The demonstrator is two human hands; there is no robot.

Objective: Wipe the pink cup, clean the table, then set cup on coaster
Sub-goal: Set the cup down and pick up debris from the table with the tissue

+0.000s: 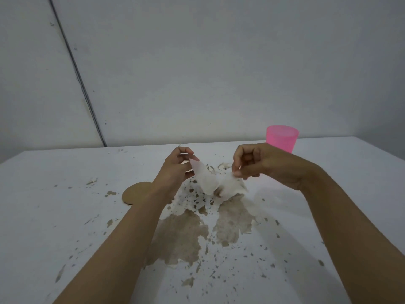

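My left hand (175, 170) and right hand (263, 167) each pinch an end of the tissue (210, 183); the pink cup (282, 139) stands upright just beyond the right one; the coaster (134, 193) lies by my left wrist.

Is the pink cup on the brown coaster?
No, the pink cup stands behind the right hand, while the coaster lies far off to the left.

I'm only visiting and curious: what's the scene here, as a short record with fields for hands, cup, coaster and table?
left hand: pinches one end of the tissue
right hand: pinches the other end
tissue: held above the table, brown-stained in the middle
pink cup: upright on the table behind the right hand, off the coaster
coaster: brown, round, partly hidden by the left forearm
table: white, with brown patches and specks
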